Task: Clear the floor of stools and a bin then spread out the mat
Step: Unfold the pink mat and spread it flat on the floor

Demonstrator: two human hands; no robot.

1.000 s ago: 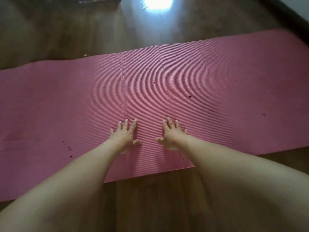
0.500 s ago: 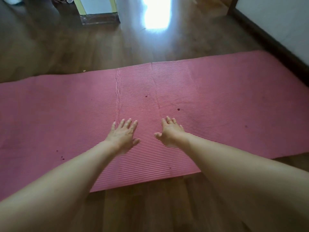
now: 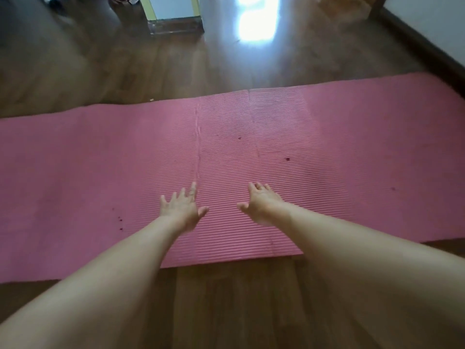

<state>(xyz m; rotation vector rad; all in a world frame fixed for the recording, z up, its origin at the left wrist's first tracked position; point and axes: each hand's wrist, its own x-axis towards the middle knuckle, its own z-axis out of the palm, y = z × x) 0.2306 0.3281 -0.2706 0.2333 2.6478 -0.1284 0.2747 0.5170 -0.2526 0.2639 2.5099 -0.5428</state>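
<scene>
On the floor [image 3: 105, 71], one mat [image 3: 75, 172] lies flat; two hands, left hand [image 3: 181, 210] at 7 o'clock, right hand [image 3: 261, 205] at 5, fingers spread, holding nothing.

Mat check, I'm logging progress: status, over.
Left hand and right hand open, fingers spread, over the pink mat. Mat unrolled flat on the wooden floor. Nothing seen lying on it.

Flat mat [image 3: 75, 172] ahead; wall [image 3: 437, 18] closes the right.
</scene>
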